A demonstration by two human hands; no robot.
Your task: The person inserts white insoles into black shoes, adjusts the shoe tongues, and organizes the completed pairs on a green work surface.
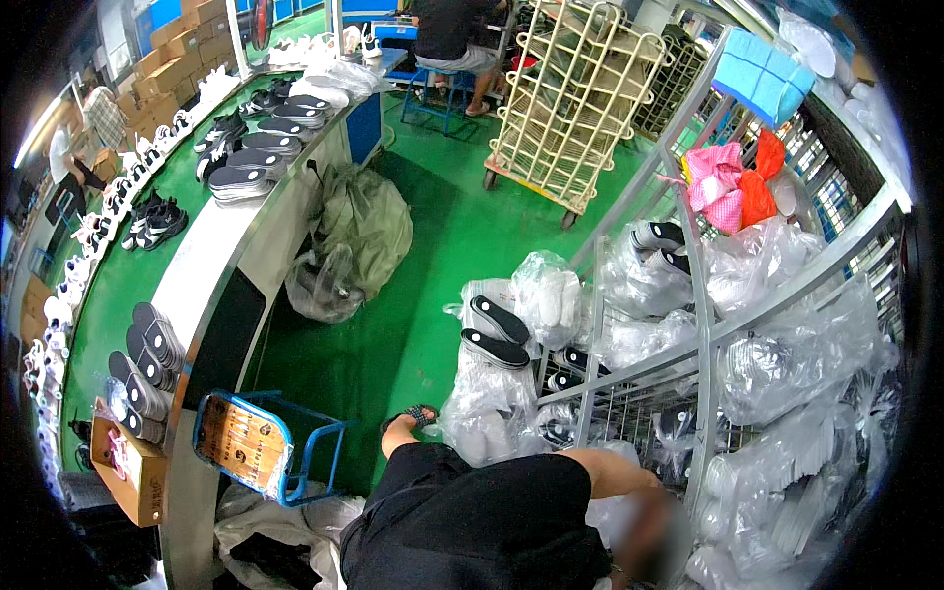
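Neither of my hands can be made out. Black clothing (482, 521) fills the lower middle, with a foot in a dark patterned sandal (421, 414) beyond it. To its right a bare limb (612, 472) bends down into a blurred patch; whose limb it is, I cannot tell. Beside the foot, white-edged shoe soles (497, 346) with black tops lie on clear plastic bags (482, 423). More bagged soles (661, 244) rest on the grey metal rack at the right.
A blue-framed stool (246, 442) stands by the curved workbench (211, 265), which carries stacked soles (244, 179), black shoes (157, 218) and an open carton (133, 472). A cream wire trolley (575, 108) stands ahead on the green floor. A person (454, 29) sits at the back.
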